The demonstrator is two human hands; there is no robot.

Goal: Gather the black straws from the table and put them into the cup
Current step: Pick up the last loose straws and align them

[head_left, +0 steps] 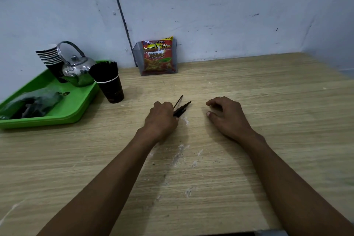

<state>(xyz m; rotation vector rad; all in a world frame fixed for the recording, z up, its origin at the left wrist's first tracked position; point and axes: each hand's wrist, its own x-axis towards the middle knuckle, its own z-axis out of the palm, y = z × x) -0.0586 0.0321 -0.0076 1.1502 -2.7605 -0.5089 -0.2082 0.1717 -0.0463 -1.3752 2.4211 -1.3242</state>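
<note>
My left hand (161,119) grips a small bunch of black straws (182,108) low over the wooden table (249,101); their ends stick out past my fingers toward the upper right. My right hand (227,115) rests on the table just to the right, fingers loosely curled, holding nothing. A black paper cup (113,90) stands at the left beside the tray, packed with many black straws (104,71) upright in it.
A green tray (76,101) at the left carries a metal kettle (78,69), a stack of black paper cups (50,59) and a plastic bag (32,103). A red snack packet (158,56) sits in a clear holder against the wall. White dust streaks mark the tabletop.
</note>
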